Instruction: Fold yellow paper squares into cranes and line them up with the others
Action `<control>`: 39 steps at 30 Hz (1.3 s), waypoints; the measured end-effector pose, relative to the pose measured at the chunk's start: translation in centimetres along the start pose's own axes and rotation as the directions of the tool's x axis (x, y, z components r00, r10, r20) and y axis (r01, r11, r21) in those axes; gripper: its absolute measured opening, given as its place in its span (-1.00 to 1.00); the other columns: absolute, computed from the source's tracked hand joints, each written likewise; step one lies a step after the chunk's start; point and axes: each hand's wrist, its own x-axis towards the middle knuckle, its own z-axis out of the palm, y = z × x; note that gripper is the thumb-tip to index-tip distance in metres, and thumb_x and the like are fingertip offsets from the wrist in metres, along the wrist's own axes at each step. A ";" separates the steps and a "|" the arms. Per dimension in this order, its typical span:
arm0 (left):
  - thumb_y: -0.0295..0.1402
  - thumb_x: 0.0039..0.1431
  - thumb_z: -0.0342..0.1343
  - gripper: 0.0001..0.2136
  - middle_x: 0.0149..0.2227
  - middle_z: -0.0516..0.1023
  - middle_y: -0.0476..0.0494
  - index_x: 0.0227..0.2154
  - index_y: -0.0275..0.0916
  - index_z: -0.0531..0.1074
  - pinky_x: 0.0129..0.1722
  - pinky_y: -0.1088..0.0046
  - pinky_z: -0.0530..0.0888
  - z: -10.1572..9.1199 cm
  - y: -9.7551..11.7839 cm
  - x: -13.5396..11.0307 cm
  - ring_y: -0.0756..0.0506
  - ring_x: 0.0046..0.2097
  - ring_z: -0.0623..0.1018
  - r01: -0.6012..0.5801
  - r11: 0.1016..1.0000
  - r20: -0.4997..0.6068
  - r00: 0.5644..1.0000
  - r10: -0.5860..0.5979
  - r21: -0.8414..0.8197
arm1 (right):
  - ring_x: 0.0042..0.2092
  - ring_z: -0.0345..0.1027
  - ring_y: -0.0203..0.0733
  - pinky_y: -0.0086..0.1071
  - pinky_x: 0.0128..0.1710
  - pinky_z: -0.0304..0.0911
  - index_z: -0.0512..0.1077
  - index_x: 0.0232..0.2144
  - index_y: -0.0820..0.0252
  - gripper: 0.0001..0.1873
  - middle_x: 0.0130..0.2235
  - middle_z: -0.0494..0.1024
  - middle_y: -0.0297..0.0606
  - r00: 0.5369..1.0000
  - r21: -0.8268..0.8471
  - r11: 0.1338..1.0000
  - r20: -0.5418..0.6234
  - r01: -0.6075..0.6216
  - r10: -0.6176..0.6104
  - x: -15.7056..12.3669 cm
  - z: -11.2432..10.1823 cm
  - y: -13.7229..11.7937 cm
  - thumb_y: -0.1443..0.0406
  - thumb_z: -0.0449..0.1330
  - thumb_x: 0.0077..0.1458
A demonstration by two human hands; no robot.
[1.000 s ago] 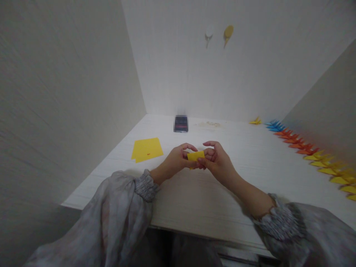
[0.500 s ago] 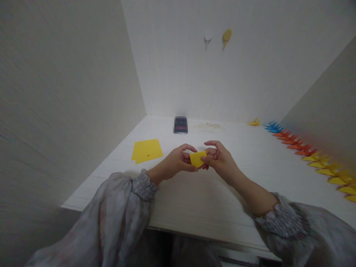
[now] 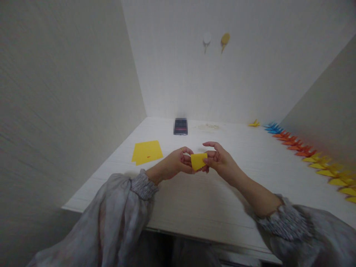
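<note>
A small folded piece of yellow paper [image 3: 198,161] is held up just above the white table [image 3: 211,200], near its middle. My left hand [image 3: 176,163] pinches its left edge with fingers curled. My right hand [image 3: 219,159] pinches its right edge, thumb in front and fingers bent behind. Both wrists come out of grey gathered sleeves.
A stack of flat yellow sheets [image 3: 147,152] lies at the left. A dark small device [image 3: 180,126] stands at the back. Along the right wall runs a row of folded paper shapes: blue [image 3: 272,128], orange [image 3: 292,142], yellow [image 3: 330,168]. Walls close in on three sides.
The folded yellow paper has turned from a flat strip to a squarer face toward me. Both hands stayed together at the same spot above the table.
</note>
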 end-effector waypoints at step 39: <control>-0.33 -0.08 0.13 -0.82 -0.49 0.51 -0.10 -0.42 -0.35 0.45 -0.40 0.52 0.38 0.3 0.5 0.5 0.04 -0.45 0.47 -0.125 0.987 -0.314 0.937 0.151 0.103 | -0.47 0.43 -0.23 -0.35 -0.56 0.40 0.37 -0.34 0.20 -0.77 -0.47 0.49 -0.33 0.959 -0.046 0.986 -0.228 0.160 -0.166 -0.6 1.9 0.7 0.27 0.23 -0.14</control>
